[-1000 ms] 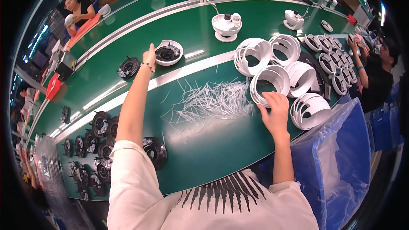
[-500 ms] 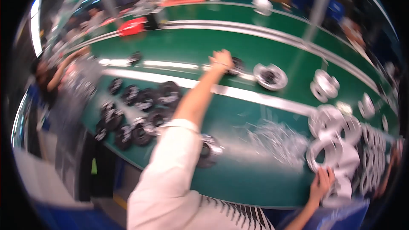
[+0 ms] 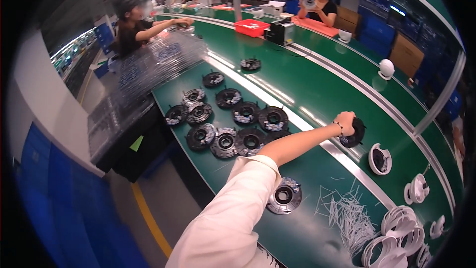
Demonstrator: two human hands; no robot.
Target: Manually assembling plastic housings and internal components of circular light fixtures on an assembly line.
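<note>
My left hand (image 3: pixel 345 123) is stretched out over the green conveyor belt (image 3: pixel 317 84), its fingers closed on a round black disc-shaped part (image 3: pixel 355 136). That part looks tilted; the fist covers some of it. Just past it on the belt sits a white bowl-shaped housing (image 3: pixel 380 160) with a black part inside. Beneath my forearm, several black discs (image 3: pixel 225 142) with small wiring on them lie on the green worktable (image 3: pixel 277 233). One more disc (image 3: pixel 284 196) lies apart, beside my sleeve. My right hand is outside the picture.
Thin white strips (image 3: pixel 349 218) lie in a loose pile near stacked white rings (image 3: pixel 396 223). More white housings (image 3: pixel 418 188) stand along the belt. A metal rail (image 3: pixel 342 161) edges it. Stacked clear trays (image 3: pixel 148 64) are at left; people work at the far left and across.
The view has swung left, bringing more of the left side in. My right hand, earlier at the white rings, has left the picture. My left hand remains at the black disc.
</note>
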